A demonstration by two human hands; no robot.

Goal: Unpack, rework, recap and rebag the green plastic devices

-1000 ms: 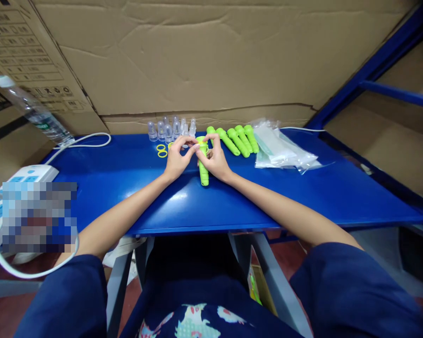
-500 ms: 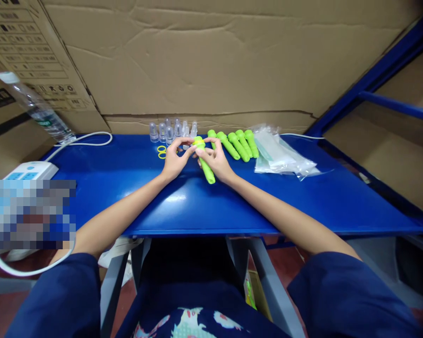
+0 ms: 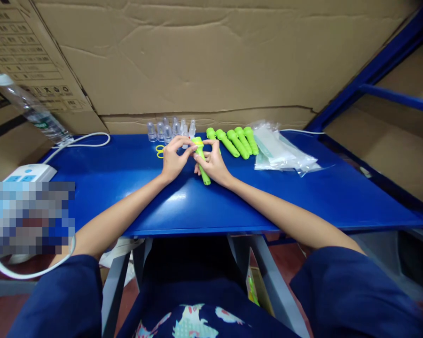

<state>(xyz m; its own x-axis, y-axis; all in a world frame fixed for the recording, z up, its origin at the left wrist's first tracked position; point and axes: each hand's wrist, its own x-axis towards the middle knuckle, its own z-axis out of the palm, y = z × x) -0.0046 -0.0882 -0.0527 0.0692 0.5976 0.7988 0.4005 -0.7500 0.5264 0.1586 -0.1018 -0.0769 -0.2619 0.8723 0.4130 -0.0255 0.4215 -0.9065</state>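
Note:
A lime-green flashlight point(image 3: 205, 177) is held above the table, its wider head away from me and its tail toward me. My right hand point(image 3: 216, 164) is closed around its body, with the index finger at the head. From the other side, my left hand point(image 3: 174, 157) pinches the head, where a yellow ring point(image 3: 198, 142) shows. Left of that hand lie more yellow rings point(image 3: 160, 151), partly overlapped by it. Clear plastic caps point(image 3: 167, 133) stand in a group behind the left hand. Several more green flashlights point(image 3: 234, 142) lie in a row to the right.
Clear plastic bags point(image 3: 282, 152) lie right of the flashlights on the blue table point(image 3: 303, 197). At the left are a water bottle point(image 3: 38, 115), a white power strip point(image 3: 38, 173) and its cable. Cardboard point(image 3: 197, 61) walls the back; a blue metal frame point(image 3: 398, 98) rises at right.
The flashlight has tilted slightly, its tail swinging a little left. Both hands keep their grip on it, with small finger shifts at the head. The view has moved slightly.

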